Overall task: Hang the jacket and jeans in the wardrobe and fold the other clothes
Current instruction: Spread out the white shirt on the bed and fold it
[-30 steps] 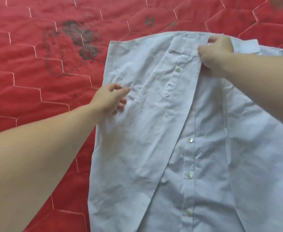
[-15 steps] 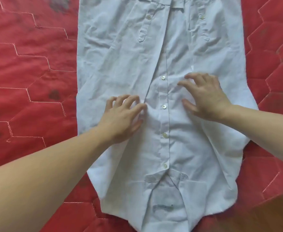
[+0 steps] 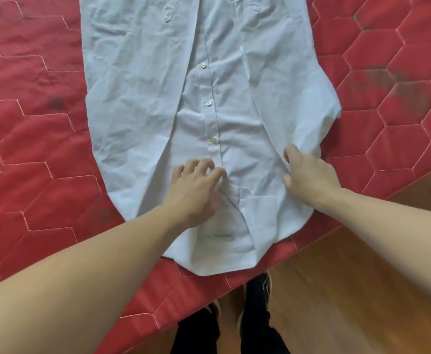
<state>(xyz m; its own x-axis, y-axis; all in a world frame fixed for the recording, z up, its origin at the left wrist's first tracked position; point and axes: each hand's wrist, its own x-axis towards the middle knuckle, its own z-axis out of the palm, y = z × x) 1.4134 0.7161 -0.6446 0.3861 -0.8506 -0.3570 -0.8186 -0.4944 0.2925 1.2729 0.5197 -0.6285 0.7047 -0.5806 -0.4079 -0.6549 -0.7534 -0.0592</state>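
Wooden floorboards (image 3: 336,290) show nearest, where the person stands in dark shoes (image 3: 257,284) at the corner of a red quilted mattress (image 3: 30,175). Just past that corner lies the pale blue button-up shirt (image 3: 137,85), face up, its long axis running straight away from the person: the collar (image 3: 237,213) at the near end almost at the mattress edge, the button placket (image 3: 210,103) leading to the far end, which runs out of view.

Both hands rest on the near part of the shirt. The left hand (image 3: 196,187) sits just left of the placket, fingers bent and bunching a little cloth at the tips, though whether it truly pinches anything I cannot tell. The right hand (image 3: 306,177) lies near the shirt's right margin, fingers curled round the edge of a flap folded in over the body. The two hands are about equally near the collar, one on each side of the centre line.

Judging by this, the coming move is a fold along the shirt's length, so the cloth has to travel away from the fingers, toward the far end. Open mattress lies on the left and far right; on the near side there is little room, since the collar end nearly overhangs the floor.
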